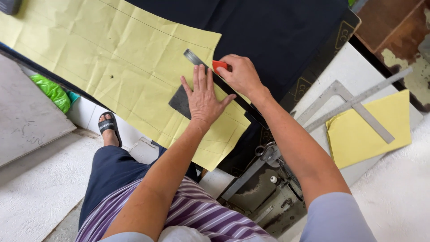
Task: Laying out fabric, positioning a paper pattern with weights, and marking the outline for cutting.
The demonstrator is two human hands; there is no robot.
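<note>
hands (204, 96) on pattern paper (121, 62), chalk (219, 66) pinched

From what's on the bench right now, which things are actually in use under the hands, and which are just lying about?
In use:
left hand pressing flat on the yellow paper pattern
right hand holding red chalk against the metal ruler
dark fabric under the pattern

Lying about:
metal square
folded yellow paper
scissors
green bag
</note>
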